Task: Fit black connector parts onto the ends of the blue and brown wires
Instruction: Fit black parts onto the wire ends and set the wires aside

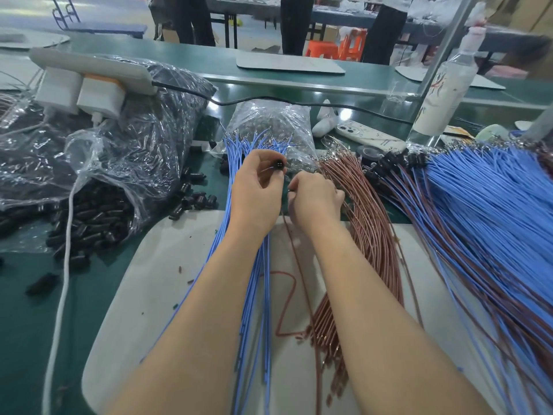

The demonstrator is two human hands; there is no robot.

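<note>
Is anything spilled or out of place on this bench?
Yes. Black connectors have spilled from the open bag onto the green table. One brown wire lies looped on the mat, apart from the bundle.

Bright even overhead light; glare on plastic bags (143,136); wide-angle edge warp; background soft.

Head-worn view, forward and down

This is a factory assembly floor. A long green worktop (27,324) is heaped with wire bundles (484,205) and bags of black parts (143,139). Behind it, people (193,19) stand at further benches.
</note>
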